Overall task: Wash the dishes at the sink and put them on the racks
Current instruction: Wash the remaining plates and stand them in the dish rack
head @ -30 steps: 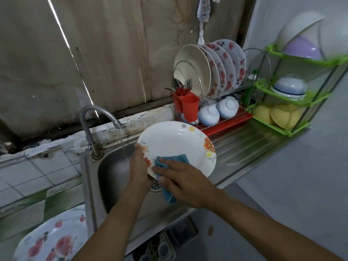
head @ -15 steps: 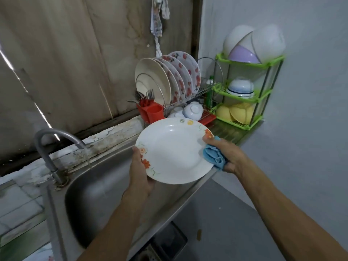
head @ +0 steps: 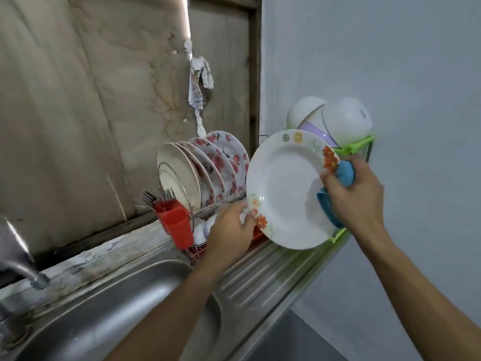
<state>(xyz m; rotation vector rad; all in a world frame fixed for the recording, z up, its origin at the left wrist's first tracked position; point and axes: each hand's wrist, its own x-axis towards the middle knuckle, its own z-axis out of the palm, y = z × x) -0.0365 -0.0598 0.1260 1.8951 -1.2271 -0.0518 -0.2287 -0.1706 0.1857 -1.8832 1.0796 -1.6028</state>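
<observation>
- The stainless-steel sink basin (head: 104, 308), at seven o'clock in the view, shows no dishes in its visible part. Whether more wait out of frame cannot be told.
- The chrome wire dish rack (head: 221, 203), at centre, carries a row of plates standing on edge, with white bowls beneath them. That share of the washing looks done.
- The round white flower-rimmed plate (head: 283, 188) is held tilted in the air above the drainboard. The wire rack is at its nine o'clock and the green plastic tiered shelf (head: 361, 144) at its two o'clock. It is not yet set down, so racking it is judged the step in hand.
- The right hand (head: 356, 196), at the plate's four o'clock, curls its fingers round a bunched blue cloth (head: 345, 173) pressed to the rim.
- The left hand (head: 229, 230) pinches the rim at the plate's eight o'clock.
- A red plastic cutlery cup (head: 177, 225) holding forks hangs at the wire rack's eight o'clock.
</observation>
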